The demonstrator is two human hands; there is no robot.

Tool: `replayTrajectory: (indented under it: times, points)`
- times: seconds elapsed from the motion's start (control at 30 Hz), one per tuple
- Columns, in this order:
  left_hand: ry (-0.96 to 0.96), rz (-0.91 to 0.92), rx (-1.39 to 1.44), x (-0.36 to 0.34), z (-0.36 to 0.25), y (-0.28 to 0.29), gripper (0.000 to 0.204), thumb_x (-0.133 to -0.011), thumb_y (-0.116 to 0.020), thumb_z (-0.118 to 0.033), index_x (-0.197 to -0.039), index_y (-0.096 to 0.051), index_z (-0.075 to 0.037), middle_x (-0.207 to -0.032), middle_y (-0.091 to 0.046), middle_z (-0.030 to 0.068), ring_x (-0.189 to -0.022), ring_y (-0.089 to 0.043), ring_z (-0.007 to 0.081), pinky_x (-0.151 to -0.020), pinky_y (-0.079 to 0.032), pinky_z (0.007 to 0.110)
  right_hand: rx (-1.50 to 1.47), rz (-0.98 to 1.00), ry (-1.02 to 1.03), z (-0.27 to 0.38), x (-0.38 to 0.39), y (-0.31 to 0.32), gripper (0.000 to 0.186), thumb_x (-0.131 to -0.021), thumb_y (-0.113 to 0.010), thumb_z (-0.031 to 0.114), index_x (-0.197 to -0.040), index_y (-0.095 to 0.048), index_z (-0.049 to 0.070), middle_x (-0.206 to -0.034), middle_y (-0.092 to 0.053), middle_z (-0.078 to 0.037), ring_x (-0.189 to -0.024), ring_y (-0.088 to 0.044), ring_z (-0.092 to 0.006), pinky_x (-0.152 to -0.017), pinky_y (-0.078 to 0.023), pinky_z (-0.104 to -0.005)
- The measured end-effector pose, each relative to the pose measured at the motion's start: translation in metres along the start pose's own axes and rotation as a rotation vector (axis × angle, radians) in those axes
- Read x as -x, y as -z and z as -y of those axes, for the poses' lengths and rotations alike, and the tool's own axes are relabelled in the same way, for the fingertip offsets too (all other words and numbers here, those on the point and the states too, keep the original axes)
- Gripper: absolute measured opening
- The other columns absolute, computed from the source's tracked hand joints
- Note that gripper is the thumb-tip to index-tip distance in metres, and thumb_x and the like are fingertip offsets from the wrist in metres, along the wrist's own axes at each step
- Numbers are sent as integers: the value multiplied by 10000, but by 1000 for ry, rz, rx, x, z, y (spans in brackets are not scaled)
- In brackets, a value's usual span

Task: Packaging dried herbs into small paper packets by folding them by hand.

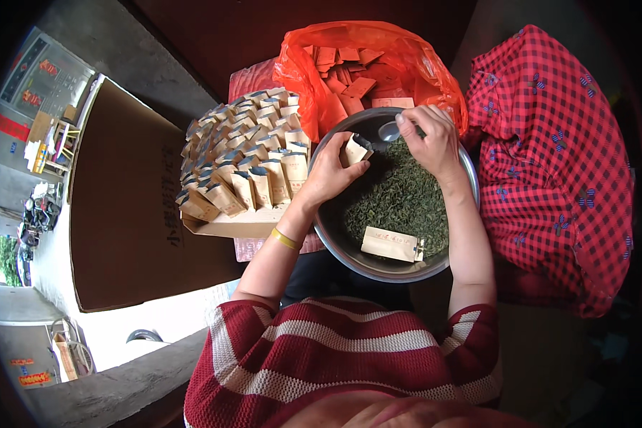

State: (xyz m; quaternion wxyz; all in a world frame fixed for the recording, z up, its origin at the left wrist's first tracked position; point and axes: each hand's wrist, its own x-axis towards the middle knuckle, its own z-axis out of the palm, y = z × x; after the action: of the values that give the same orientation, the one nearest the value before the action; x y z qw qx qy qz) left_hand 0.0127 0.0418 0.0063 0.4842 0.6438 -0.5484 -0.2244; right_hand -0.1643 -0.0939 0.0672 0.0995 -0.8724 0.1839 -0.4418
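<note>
A steel basin (323,235) holds dark green dried leaves (406,192), with a small kraft paper packet (388,244) lying on them. My left hand (335,164) grips an upright open-topped packet (358,150) over the basin's left side. My right hand (429,143) is closed on a metal spoon (388,131) at the upper right, its bowl beside that packet. Left of the basin a cardboard box (232,222) holds several rows of standing kraft packets (246,157) with their tops open.
Behind the basin, a red plastic bag (299,85) holds red packets (357,87). A checked cloth (549,178) is on the right. A large cardboard board (121,200) stands left, before a courtyard with a table (50,146) and parked vehicles (36,221).
</note>
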Motion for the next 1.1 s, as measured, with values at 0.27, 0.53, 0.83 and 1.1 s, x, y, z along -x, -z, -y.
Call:
replayTrajectory:
  times: [0.27, 0.53, 0.83, 1.1]
  points:
    - [-158, -52, -240, 4, -11, -6, 692, -722, -805, -150, -1297, -446, -7, -1189, -574, 226, -1117, -576, 363, -951, -464, 396, -295, 422, -8, 11, 20, -20, 175, -782, -688, 141, -904, -656, 21, -1264, -588, -150, -1221, -525, -317, -1037, -402, -417]
    - [-15, 69, 248, -1, -2, 1, 668, -788, -813, -235, -1319, -479, -6, -1251, -600, 163, -1096, -616, 242, -924, -492, 367, -391, 298, -6, 15, 10, -9, 101, -707, -593, 17, -805, -587, -10, -1257, -597, -157, -1210, -541, -339, -1033, -415, -411]
    - [111, 246, 410, 4, -4, -3, 310, -873, -715, -103, -1150, -611, -11, -950, -677, 33, -869, -614, 112, -797, -503, 284, -251, 437, -46, 24, 13, -6, 235, -737, -623, 74, -960, -692, 42, -1361, -530, -131, -1233, -521, -330, -1040, -414, -400]
    - [8, 144, 122, 2, -12, -3, 313, -835, -724, -112, -1109, -611, -13, -918, -677, 140, -840, -645, 175, -755, -507, 345, -319, 485, -63, 20, 14, -9, 246, -764, -657, 111, -984, -693, 6, -1390, -507, -138, -1262, -501, -330, -1049, -408, -401]
